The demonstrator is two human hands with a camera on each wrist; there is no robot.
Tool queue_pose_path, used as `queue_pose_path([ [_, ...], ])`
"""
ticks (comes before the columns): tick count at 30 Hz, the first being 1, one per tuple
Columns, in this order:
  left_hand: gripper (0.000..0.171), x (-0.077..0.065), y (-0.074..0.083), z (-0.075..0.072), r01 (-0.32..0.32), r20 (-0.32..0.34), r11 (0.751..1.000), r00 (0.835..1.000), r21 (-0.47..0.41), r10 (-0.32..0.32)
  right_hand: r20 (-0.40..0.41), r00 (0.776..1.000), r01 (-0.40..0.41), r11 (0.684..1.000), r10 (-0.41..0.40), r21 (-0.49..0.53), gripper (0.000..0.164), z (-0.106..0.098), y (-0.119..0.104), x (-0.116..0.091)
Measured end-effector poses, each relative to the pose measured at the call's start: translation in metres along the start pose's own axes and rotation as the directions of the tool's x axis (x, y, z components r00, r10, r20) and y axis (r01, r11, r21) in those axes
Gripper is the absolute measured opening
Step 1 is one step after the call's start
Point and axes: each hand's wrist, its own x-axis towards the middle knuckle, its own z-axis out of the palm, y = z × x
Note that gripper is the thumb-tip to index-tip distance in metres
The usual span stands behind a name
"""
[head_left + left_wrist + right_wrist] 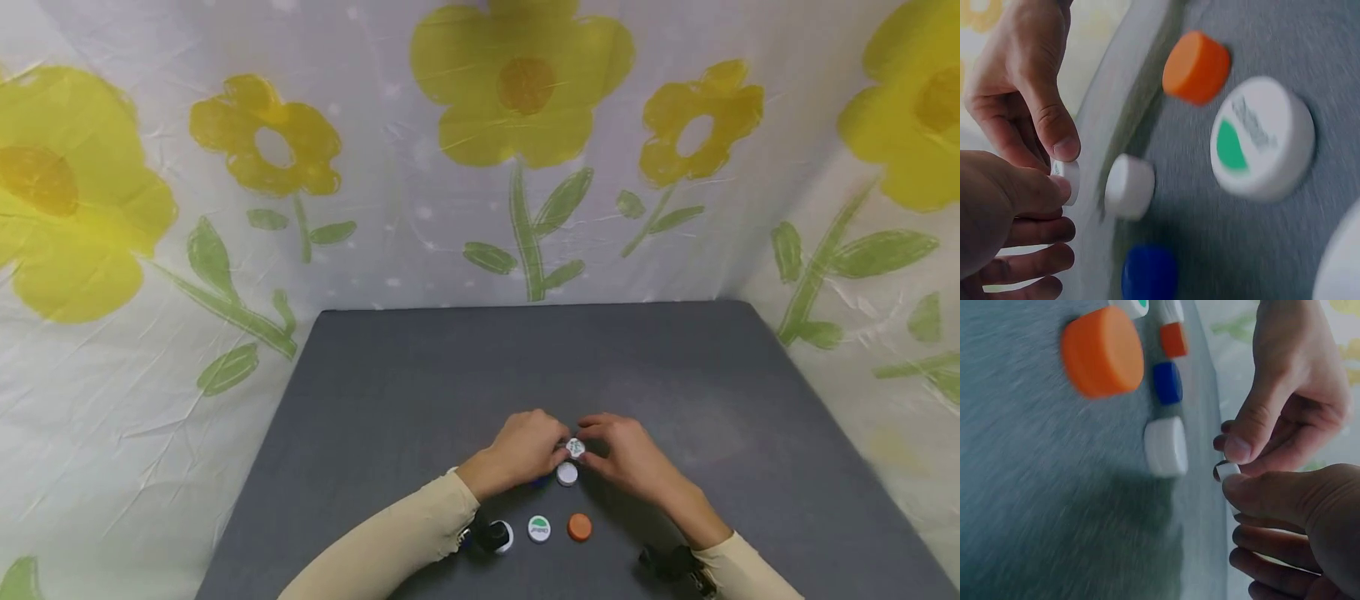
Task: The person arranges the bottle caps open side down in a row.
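Between the two hands is a small white bottle cap (pixel 575 448) with dark print on its top. The left hand (pixel 528 447) pinches it from the left with thumb and fingertips. From the other side the right hand (pixel 628 454) holds the same cap, its thumb on the rim in the right wrist view. Just nearer the body lies a plain white cap (pixel 567 474). A blue cap (pixel 1168 382) sits beside that one, mostly covered by the left hand in the head view.
Closer to the body are a white cap with a green print (pixel 538 528) and an orange cap (pixel 580 527). The black left wrist camera (pixel 492 536) partly covers another white cap. A second orange cap (pixel 1174 339) shows in the right wrist view. All lie on a dark grey table (pixel 450 358).
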Motion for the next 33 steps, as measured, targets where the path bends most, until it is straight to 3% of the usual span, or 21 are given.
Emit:
queue_pose_path([
  [9, 0.011, 0.011, 0.019, 0.010, -0.096, 0.045, 0.993, 0.995, 0.072, 0.092, 0.008, 0.999, -0.052, 0.999, 0.052, 0.006, 0.017, -0.003, 0.011, -0.022],
  [14, 0.012, 0.012, 0.025, 0.015, -0.133, 0.052, 0.978, 0.991, 0.162, 0.126, 0.017, 0.996, -0.085, 0.996, 0.085, 0.004, 0.017, 0.001, 0.013, -0.027],
  [24, 0.009, 0.011, 0.038, 0.019, -0.129, 0.134, 0.943, 0.987, 0.306, 0.092, 0.027, 0.992, -0.121, 0.992, 0.121, -0.029, 0.020, 0.011, 0.015, -0.033],
  [28, 0.011, 0.005, 0.033, 0.014, -0.104, 0.076, 0.946, 0.993, 0.308, 0.085, 0.045, 0.991, -0.122, 0.991, 0.124, -0.048, 0.024, 0.009, 0.014, -0.032],
  [33, 0.020, -0.009, 0.003, -0.012, -0.025, -0.095, 0.965, 0.994, 0.261, 0.052, -0.041, 0.996, -0.081, 0.992, 0.077, -0.099, 0.035, -0.006, 0.018, -0.025],
])
